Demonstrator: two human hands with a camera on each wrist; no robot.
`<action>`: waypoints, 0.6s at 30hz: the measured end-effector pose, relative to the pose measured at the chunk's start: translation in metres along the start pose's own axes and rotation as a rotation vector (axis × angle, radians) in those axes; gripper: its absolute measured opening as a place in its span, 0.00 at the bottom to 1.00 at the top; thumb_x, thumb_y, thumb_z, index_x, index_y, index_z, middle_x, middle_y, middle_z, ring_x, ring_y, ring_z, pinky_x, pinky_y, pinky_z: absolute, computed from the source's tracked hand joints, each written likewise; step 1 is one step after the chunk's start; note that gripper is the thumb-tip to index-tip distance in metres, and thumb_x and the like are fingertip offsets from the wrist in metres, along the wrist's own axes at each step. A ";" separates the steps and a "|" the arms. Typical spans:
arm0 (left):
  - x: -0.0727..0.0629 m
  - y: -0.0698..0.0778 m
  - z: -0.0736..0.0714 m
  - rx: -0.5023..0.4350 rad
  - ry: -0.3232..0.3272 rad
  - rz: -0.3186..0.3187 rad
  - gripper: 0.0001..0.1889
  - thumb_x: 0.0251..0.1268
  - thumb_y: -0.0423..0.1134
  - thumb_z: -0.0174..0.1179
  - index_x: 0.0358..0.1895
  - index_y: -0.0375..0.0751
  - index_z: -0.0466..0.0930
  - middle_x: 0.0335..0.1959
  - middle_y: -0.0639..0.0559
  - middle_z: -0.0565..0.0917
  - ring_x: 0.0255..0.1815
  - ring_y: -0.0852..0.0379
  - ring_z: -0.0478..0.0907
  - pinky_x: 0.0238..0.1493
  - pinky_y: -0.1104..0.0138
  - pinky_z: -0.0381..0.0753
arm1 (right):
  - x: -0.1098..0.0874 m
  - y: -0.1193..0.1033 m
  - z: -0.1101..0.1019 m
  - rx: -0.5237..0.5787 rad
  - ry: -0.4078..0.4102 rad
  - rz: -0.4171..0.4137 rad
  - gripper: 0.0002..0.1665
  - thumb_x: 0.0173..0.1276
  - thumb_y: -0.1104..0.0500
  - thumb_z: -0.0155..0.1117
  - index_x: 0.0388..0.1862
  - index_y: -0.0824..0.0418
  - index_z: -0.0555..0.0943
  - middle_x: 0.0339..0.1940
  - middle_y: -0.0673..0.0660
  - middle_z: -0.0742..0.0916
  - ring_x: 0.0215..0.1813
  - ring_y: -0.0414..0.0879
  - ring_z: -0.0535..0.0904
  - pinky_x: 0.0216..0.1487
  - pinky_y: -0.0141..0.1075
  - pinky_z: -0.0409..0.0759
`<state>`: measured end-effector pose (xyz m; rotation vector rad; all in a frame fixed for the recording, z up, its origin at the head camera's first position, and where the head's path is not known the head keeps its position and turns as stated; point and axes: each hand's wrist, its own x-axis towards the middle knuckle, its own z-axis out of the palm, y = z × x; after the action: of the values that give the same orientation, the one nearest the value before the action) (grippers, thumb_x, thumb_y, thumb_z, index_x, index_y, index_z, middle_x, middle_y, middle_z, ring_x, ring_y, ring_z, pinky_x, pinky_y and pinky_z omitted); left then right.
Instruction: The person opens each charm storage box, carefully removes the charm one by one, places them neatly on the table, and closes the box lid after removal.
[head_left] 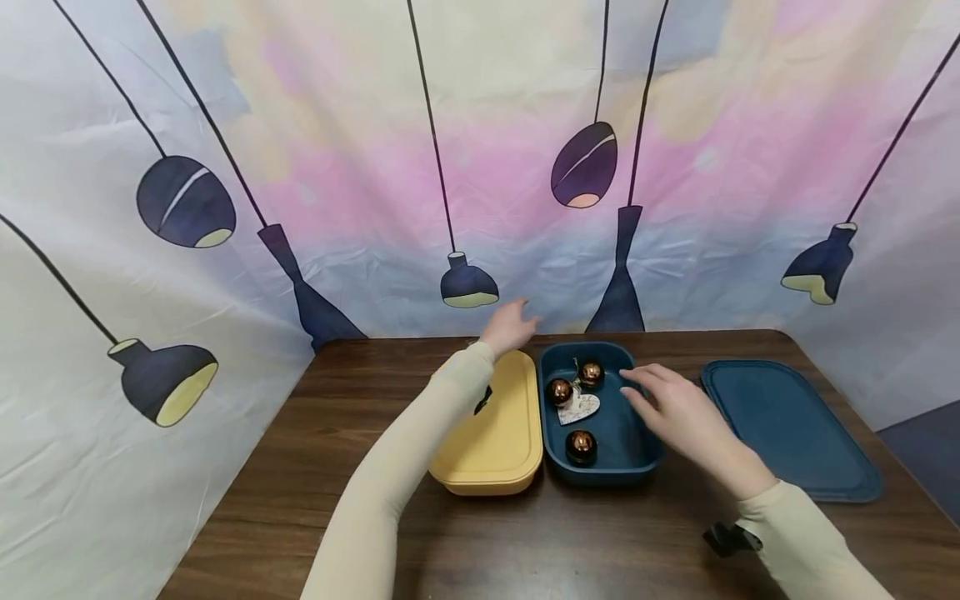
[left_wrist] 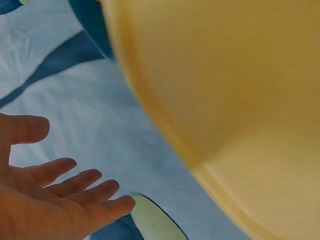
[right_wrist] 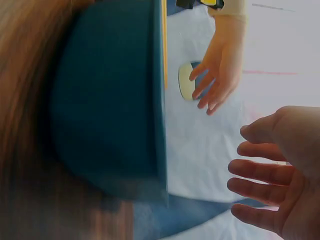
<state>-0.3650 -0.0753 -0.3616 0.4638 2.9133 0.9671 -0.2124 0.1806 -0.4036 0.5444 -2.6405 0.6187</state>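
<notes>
Currently, I see the left hand [head_left: 512,327] and right hand [head_left: 678,414] empty, fingers relaxed. The yellow box [head_left: 491,450] seems lidded; the blue box [head_left: 600,477], holding 3 balls [head_left: 581,447], has its lid [head_left: 798,437] off.

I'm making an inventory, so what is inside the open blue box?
Inside the blue box are three shiny brown balls and a pale heart-shaped ornament. Whatever lies directly beneath them is covered, and the right hand hides part of the box's right side.

Head view downward, wrists close, backdrop [head_left: 360,150] shared
</notes>
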 end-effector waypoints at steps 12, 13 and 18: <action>-0.028 -0.067 -0.028 0.078 -0.031 0.005 0.30 0.79 0.44 0.51 0.76 0.33 0.61 0.74 0.38 0.68 0.73 0.39 0.65 0.70 0.49 0.66 | -0.003 -0.032 0.030 0.076 -0.032 -0.105 0.22 0.73 0.54 0.66 0.62 0.61 0.82 0.61 0.63 0.83 0.62 0.59 0.79 0.54 0.54 0.81; -0.031 -0.069 -0.031 0.070 -0.036 0.003 0.30 0.79 0.44 0.51 0.77 0.34 0.62 0.74 0.38 0.68 0.73 0.39 0.65 0.70 0.48 0.66 | -0.004 -0.033 0.032 0.079 -0.032 -0.113 0.22 0.73 0.54 0.66 0.62 0.61 0.82 0.62 0.63 0.83 0.62 0.59 0.79 0.55 0.54 0.80; -0.037 -0.075 -0.043 0.052 -0.047 -0.018 0.29 0.80 0.45 0.50 0.77 0.37 0.62 0.75 0.40 0.67 0.74 0.40 0.64 0.71 0.48 0.65 | -0.008 -0.039 0.038 0.090 -0.032 -0.158 0.22 0.72 0.55 0.68 0.63 0.60 0.82 0.61 0.61 0.83 0.61 0.56 0.81 0.54 0.51 0.82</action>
<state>-0.3556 -0.1684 -0.3735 0.4551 2.9015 0.8684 -0.1985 0.1323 -0.4260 0.7864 -2.5767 0.6876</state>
